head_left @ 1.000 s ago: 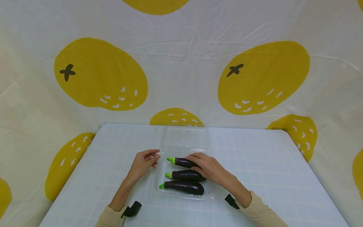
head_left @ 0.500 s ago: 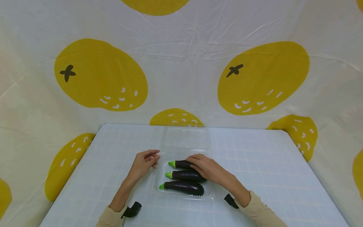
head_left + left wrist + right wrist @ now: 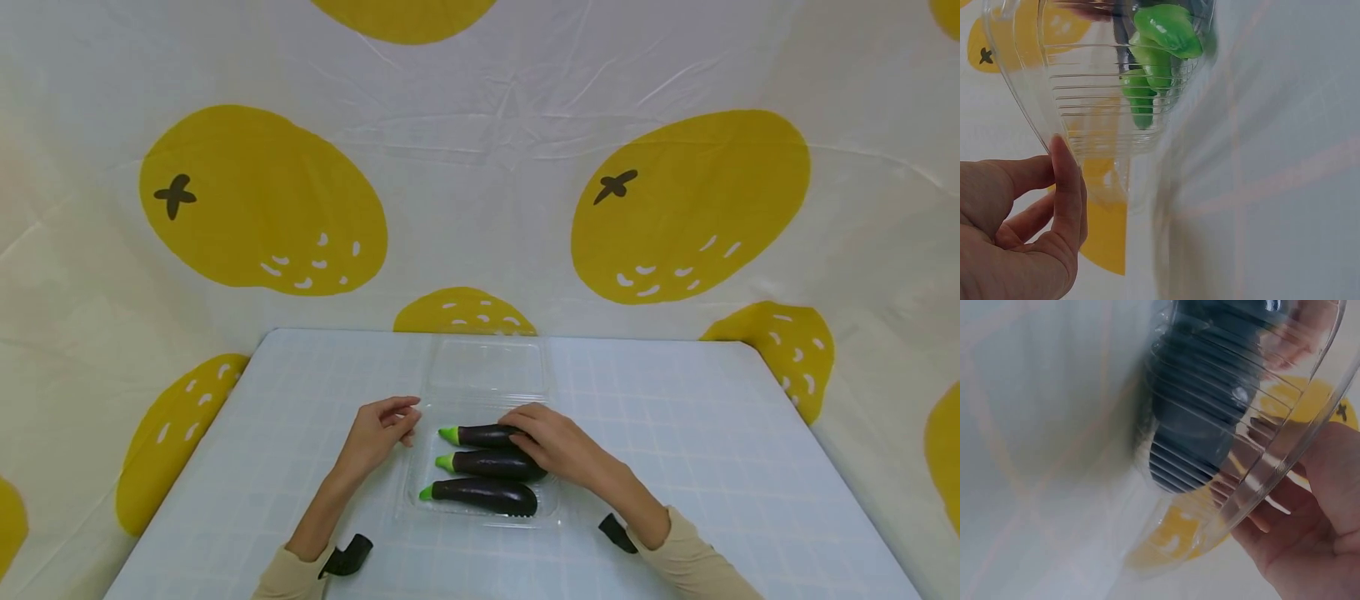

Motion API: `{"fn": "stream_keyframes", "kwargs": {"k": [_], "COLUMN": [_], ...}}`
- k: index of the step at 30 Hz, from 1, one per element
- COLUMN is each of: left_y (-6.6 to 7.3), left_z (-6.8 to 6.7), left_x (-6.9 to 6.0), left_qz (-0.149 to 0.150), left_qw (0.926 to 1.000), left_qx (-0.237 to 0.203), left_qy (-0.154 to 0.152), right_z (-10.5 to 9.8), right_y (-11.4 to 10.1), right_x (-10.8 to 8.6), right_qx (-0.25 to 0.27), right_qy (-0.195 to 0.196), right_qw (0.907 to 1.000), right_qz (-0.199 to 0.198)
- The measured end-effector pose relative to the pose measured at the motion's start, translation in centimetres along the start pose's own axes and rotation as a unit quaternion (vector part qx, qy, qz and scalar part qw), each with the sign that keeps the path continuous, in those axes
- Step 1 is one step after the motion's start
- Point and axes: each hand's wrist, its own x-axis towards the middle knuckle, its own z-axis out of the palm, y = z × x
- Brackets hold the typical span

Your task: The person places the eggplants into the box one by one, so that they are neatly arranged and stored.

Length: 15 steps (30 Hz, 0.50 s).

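Three eggplants lie side by side in a clear plastic clamshell container [image 3: 480, 522], green stem ends to the left. My right hand [image 3: 558, 442] grips the right end of the far eggplant [image 3: 483, 436], fingers over its top and thumb on the near side. The middle eggplant [image 3: 491, 465] and the near eggplant [image 3: 487, 496] rest below it. My left hand [image 3: 378, 433] stays by the container's far left corner, fingers loosely bent. In the left wrist view, a fingertip of the left hand [image 3: 1041, 212] is at the clear rim, apparently touching it.
The container's clear lid [image 3: 487, 367] lies folded back towards the far table edge. A pale checked cloth covers the table [image 3: 660, 417]. Behind it hangs a white curtain [image 3: 480, 208] with large yellow fruit prints. Dark wrist mounts [image 3: 348, 554] sit at both cuffs.
The far eggplant has shifted slightly towards me, closer to the middle one, then a little left, with my right hand on it. My left hand has stayed in place.
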Motion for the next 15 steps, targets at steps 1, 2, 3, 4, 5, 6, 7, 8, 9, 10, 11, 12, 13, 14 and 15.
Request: {"fn": "stream_keyframes", "kwargs": {"k": [1,2,3,4,5,6,7,8,9,10,11,12,13,14,15], "left_y": [0.0,0.0,0.0,0.0,0.0,0.0,0.0,0.0,0.0,0.1,0.1,0.1,0.2,0.2,0.3], "left_z": [0.0,0.0,0.0,0.0,0.0,0.0,0.0,0.0,0.0,0.1,0.1,0.1,0.1,0.1,0.1], "left_x": [0.0,0.0,0.0,0.1,0.1,0.1,0.1,0.1,0.1,0.1,0.1,0.1,0.1,0.0,0.0], "left_qz": [-0.001,-0.002,-0.002,-0.003,-0.005,-0.006,-0.006,-0.006,-0.006,-0.008,-0.010,-0.012,-0.012,-0.013,-0.014], "left_qw": [1.0000,1.0000,1.0000,1.0000,1.0000,1.0000,1.0000,1.0000,1.0000,1.0000,0.9999,0.9999,0.9999,0.9999,0.9999], "left_qx": [0.000,0.001,0.002,0.003,0.004,0.003,0.004,0.004,0.003,0.001,-0.001,-0.002,-0.002,-0.002,-0.001], "left_qy": [0.000,-0.001,-0.003,-0.004,-0.005,-0.005,-0.005,-0.006,-0.006,-0.005,-0.004,-0.004,-0.004,-0.004,-0.004], "right_z": [-0.1,-0.1,-0.2,-0.3,-0.3,-0.4,-0.5,-0.6,-0.6,-0.7,-0.8,-0.9,-1.0,-1.1,-1.2], "right_y": [0.0,0.0,0.0,0.1,0.1,0.2,0.2,0.3,0.4,0.4,0.5,0.5,0.6,0.7,0.7], "right_x": [-0.1,-0.1,-0.2,-0.2,-0.3,-0.3,-0.4,-0.5,-0.5,-0.6,-0.6,-0.7,-0.8,-0.8,-0.9], "right_qx": [0.001,0.001,0.001,0.001,0.000,-0.001,-0.001,-0.004,-0.008,-0.010,-0.014,-0.017,-0.022,-0.025,-0.026], "right_qy": [0.000,0.001,0.001,0.002,0.004,0.006,0.009,0.011,0.013,0.016,0.018,0.020,0.023,0.026,0.031], "right_qw": [1.0000,1.0000,1.0000,1.0000,0.9999,0.9999,0.9999,0.9999,0.9998,0.9997,0.9996,0.9995,0.9992,0.9990,0.9987], "right_qz": [0.003,0.005,0.007,0.008,0.009,0.010,0.011,0.012,0.013,0.015,0.018,0.020,0.022,0.026,0.030]}}
